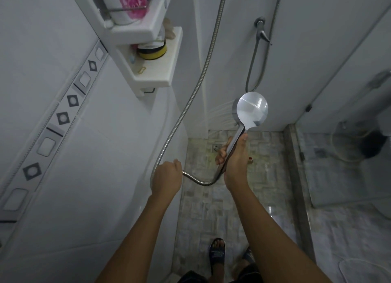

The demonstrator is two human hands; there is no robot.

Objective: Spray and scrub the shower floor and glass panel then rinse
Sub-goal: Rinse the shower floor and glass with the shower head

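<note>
Right hand (233, 162) gripping shower head (252, 109) handle, water spraying left at far wall; left hand (167, 178) closed round hose (186, 105); shower floor (211, 208) wet.

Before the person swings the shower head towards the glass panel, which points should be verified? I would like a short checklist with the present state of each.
1. Right hand grips the shower head by its handle: ok.
2. Left hand holds the hose: ok.
3. Water is flowing: ok, the spray goes left, towards the wall corner.
4. Hose free of kinks: ok in the visible part; the top runs out of view.
5. Floor drain uncovered: ok.
6. Glass panel already scrubbed: cannot tell.
</note>
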